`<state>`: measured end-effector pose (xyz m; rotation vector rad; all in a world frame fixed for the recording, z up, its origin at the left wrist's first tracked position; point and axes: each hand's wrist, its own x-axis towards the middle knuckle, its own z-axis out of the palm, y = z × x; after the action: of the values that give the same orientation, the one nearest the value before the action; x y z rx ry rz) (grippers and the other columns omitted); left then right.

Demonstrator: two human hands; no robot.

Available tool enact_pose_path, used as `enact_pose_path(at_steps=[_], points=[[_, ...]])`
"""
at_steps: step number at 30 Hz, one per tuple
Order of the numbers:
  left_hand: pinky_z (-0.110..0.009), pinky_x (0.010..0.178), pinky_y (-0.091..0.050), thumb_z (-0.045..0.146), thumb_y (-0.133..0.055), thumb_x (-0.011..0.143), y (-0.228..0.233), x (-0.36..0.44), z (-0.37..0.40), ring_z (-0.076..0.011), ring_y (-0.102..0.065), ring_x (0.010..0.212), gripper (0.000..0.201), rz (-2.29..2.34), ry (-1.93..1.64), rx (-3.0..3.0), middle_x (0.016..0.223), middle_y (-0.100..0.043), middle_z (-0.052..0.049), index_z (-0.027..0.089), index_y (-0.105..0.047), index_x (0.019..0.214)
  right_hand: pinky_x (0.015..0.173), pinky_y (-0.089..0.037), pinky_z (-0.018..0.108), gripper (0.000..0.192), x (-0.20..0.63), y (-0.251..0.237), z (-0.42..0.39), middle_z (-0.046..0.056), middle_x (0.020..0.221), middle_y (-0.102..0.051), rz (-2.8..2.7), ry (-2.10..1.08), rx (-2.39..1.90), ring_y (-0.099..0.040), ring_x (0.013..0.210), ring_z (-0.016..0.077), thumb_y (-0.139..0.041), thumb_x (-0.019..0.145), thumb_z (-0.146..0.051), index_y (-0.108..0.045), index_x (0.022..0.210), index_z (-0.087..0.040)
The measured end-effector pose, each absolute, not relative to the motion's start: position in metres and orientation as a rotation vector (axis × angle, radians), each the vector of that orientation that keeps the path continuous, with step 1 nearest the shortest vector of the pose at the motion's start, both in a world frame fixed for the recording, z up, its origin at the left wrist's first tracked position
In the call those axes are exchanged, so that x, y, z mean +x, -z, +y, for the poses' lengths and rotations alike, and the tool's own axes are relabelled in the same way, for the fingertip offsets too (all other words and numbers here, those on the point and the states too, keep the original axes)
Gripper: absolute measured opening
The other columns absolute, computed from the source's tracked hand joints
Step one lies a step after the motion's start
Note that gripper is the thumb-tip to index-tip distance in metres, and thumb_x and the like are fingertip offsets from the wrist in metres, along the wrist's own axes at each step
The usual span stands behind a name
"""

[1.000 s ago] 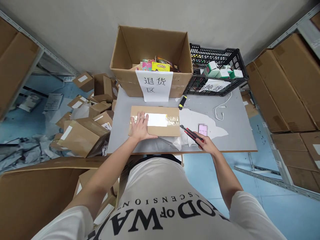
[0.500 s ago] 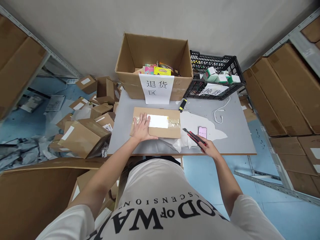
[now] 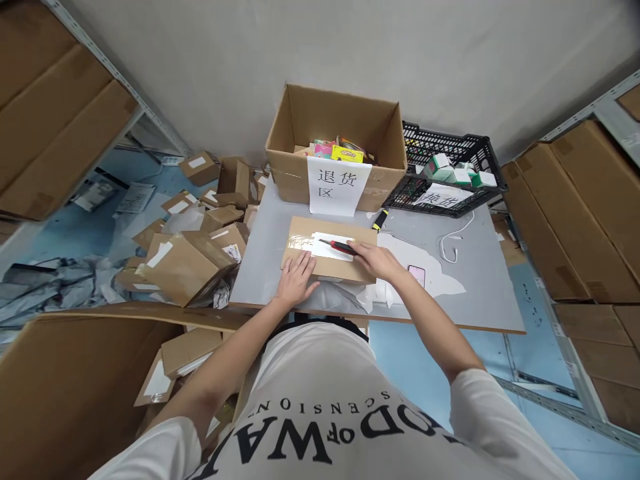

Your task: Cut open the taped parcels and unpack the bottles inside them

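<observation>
The taped cardboard box (image 3: 337, 270) lies on the table (image 3: 485, 303), a white label (image 3: 327, 253) on top. The person's left hand (image 3: 296, 279) rests loosely extended, palm down, on its near left edge; the right hand (image 3: 376, 259) grips a red-and-black utility knife (image 3: 343, 247) over the label. Beyond stand a large open carton (image 3: 290, 180) and a black crate (image 3: 493, 177).

A white sheet (image 3: 339, 187) on the large carton (image 3: 287, 180) at far centre reads "退货区"; a paper (image 3: 444, 196) on the black crate (image 3: 486, 196) to its right reads "换货". Near, "OD OF WA" and "SCENSION" run upside down across a white shirt (image 3: 320, 367).
</observation>
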<state>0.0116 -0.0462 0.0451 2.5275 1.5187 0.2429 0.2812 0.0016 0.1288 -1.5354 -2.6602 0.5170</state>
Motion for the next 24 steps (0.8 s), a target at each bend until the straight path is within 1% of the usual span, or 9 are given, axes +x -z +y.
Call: enact_pose_path(at_steps=[3,5,8,12,17,21,24], points=[[-0.049,0.114,-0.012,0.045,-0.04,0.089,-0.045,0.012,-0.046,-0.0263,-0.018,0.143,0.064,1.526,-0.274,2.522,0.152,-0.026,-0.013,0.015,-0.032,0.145,0.08,-0.043,0.032,0.049,0.231,-0.13,0.026,0.011,0.122,-0.059,-2.869,-0.438,-1.469,-0.062,0.096,0.024,-0.033,0.097,-0.032,-0.03,0.145,-0.029],[-0.049,0.114,-0.013,0.045,-0.04,0.089,-0.044,0.012,-0.045,-0.0264,-0.018,0.143,0.064,1.528,-0.281,2.517,0.152,-0.026,-0.013,0.015,-0.033,0.145,0.08,-0.041,0.031,0.049,0.207,-0.13,0.037,0.01,0.123,-0.058,-2.928,-0.42,-1.412,-0.062,0.095,0.0228,-0.034,0.097,-0.029,-0.028,0.146,-0.03],[-0.048,0.114,-0.014,0.044,-0.042,0.088,-0.044,0.011,-0.045,-0.0268,-0.018,0.143,0.064,1.521,-0.276,2.516,0.152,-0.027,-0.013,0.015,-0.032,0.145,0.08,-0.04,0.03,0.049,0.19,-0.134,0.047,0.01,0.125,-0.057,-2.973,-0.398,-1.37,-0.062,0.095,0.0222,-0.033,0.097,-0.023,-0.03,0.145,-0.03],[-0.048,0.114,-0.014,0.044,-0.042,0.088,-0.041,0.008,-0.044,-0.0267,-0.018,0.143,0.065,1.502,-0.316,2.535,0.152,-0.026,-0.013,0.014,-0.032,0.145,0.077,-0.04,0.03,0.047,0.186,-0.145,0.052,0.011,0.121,-0.059,-3.044,-0.374,-1.346,-0.063,0.092,0.0225,-0.033,0.096,-0.023,-0.033,0.143,-0.027],[-0.049,0.113,-0.017,0.045,-0.045,0.087,-0.036,0.006,-0.043,-0.0275,-0.021,0.142,0.066,1.491,-0.351,2.566,0.151,-0.029,-0.014,0.014,-0.033,0.144,0.075,-0.042,0.031,0.049,0.182,-0.161,0.056,0.013,0.116,-0.061,-3.204,-0.281,-1.352,-0.064,0.091,0.0232,-0.032,0.094,-0.015,-0.034,0.142,-0.028],[-0.048,0.112,-0.017,0.046,-0.045,0.087,-0.033,0.006,-0.043,-0.028,-0.023,0.141,0.066,1.489,-0.36,2.582,0.151,-0.03,-0.014,0.014,-0.032,0.144,0.07,-0.042,0.032,0.047,0.183,-0.167,0.06,0.013,0.113,-0.062,-3.264,-0.224,-1.342,-0.065,0.093,0.0257,-0.03,0.093,-0.012,-0.041,0.136,-0.027],[-0.049,0.112,-0.016,0.046,-0.044,0.088,-0.032,0.006,-0.042,-0.0284,-0.023,0.141,0.066,1.49,-0.362,2.583,0.151,-0.029,-0.014,0.015,-0.032,0.145,0.069,-0.042,0.031,0.046,0.193,-0.17,0.061,0.013,0.11,-0.064,-3.299,-0.236,-1.391,-0.065,0.093,0.0259,-0.032,0.093,-0.013,-0.043,0.135,-0.027]])
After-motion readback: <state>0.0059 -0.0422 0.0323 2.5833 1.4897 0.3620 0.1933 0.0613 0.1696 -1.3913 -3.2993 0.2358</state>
